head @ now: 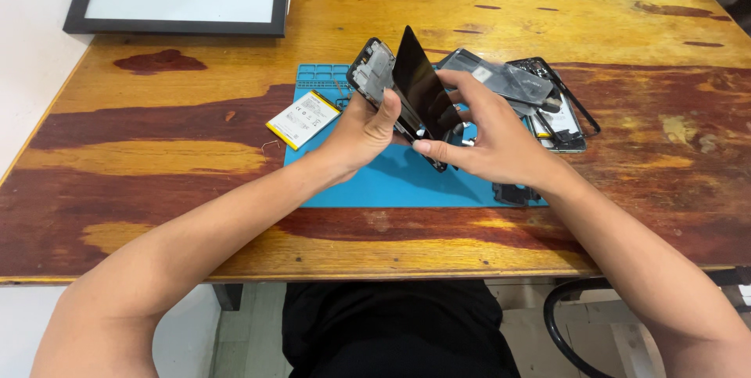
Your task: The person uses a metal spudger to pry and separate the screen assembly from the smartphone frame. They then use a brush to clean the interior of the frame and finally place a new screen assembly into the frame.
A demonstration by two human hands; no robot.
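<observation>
While the phone frame (pixel 374 74) is gripped in the closed left hand (pixel 361 131) above the blue mat (pixel 368 182), the dark screen (pixel 422 92) is pinched by the right hand (pixel 493 139); it is best lifted slowly, evenly, with no twisting.

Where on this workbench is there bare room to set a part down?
Bare wood lies left of the blue mat, below the battery, and along the far edge. It is crowded right of the hands, around the phone parts.
</observation>
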